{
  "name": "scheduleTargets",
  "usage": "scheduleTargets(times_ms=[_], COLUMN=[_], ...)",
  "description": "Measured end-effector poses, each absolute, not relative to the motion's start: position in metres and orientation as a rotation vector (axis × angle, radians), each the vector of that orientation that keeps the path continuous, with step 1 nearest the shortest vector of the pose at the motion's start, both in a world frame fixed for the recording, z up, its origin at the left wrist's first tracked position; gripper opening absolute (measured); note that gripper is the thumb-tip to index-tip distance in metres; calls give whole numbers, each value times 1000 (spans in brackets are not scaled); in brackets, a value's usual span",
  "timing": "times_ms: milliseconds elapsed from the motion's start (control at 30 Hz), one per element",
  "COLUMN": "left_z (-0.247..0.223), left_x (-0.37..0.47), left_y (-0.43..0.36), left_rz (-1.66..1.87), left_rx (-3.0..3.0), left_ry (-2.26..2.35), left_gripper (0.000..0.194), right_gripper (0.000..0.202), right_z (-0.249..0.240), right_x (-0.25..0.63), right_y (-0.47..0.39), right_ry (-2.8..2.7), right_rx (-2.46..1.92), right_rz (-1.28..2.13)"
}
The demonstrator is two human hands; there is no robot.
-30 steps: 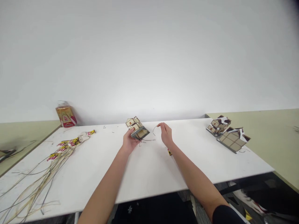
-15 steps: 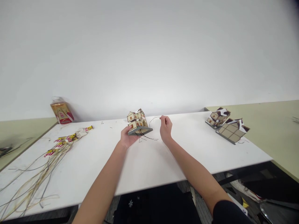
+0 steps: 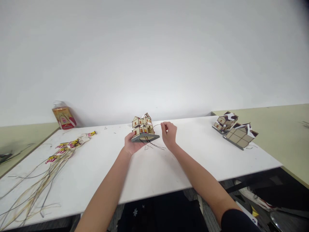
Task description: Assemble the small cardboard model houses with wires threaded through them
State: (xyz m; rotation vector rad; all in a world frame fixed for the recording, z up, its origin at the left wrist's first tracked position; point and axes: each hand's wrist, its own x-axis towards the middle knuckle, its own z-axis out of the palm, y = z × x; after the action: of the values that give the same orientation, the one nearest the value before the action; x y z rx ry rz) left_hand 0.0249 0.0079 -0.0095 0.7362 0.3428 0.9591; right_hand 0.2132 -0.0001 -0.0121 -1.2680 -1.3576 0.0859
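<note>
My left hand (image 3: pixel 132 144) grips a small model house (image 3: pixel 142 126) by its left side, holding it above the white table. The house is cream with small red-framed windows and a grey base (image 3: pixel 146 139), tilted so that part of its underside shows. Several thin dark wires (image 3: pixel 154 145) hang from beneath it. To the right of the house, my right hand (image 3: pixel 169 132) pinches the end of another thin wire (image 3: pixel 156 125), which curves back to the house's right side. The fingertips hide the wire's tip.
Two more model houses (image 3: pixel 238 135) with brown-and-white roofs lie at the right of the table (image 3: pixel 154 177). On the left are several red, white and yellow pieces (image 3: pixel 72 143) with long wires (image 3: pixel 45 180). A bottle (image 3: pixel 64 116) of amber liquid stands by the wall.
My right hand has moved slightly left, nearer the house, with the wire still pinched. The house has shifted a little right and sits less tilted.
</note>
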Motion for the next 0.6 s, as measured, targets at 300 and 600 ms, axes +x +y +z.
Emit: scheduleTargets(times_ms=[300, 600], left_z=[-11, -9], left_x=[26, 26], left_y=[9, 8], left_rz=[1055, 1040], left_rx=[695, 636], left_ry=[428, 466], left_gripper=[46, 42], right_gripper=[27, 24], right_z=[-10, -4], right_x=[215, 217], right_y=[1, -11], right_ry=[-1815, -2058], right_rx=[-1001, -881], right_rz=[67, 51])
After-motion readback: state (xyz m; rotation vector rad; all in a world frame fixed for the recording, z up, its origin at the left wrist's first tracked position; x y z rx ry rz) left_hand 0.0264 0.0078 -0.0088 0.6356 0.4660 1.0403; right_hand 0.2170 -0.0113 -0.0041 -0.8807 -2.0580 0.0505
